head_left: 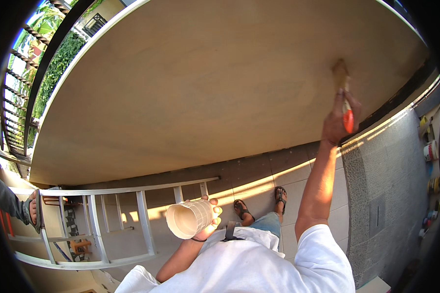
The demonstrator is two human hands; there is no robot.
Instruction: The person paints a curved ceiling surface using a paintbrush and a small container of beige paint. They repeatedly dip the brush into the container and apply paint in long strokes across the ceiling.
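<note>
My right hand is closed around a paintbrush with a red-ended handle. The bristles point up and away from me, touching or very close to the beige wall at its right part; motion blurs them slightly. My left hand, held low in front of my chest, grips a pale, ribbed plastic cup. The cup is tilted with its mouth toward the left, and its cream-coloured inside shows. How much it holds I cannot tell.
An aluminium stepladder stands at the left, with another person's sandalled foot on it. A railing and plants lie beyond the wall's left edge. Tiled floor runs beneath me; a rough grey surface is at the right.
</note>
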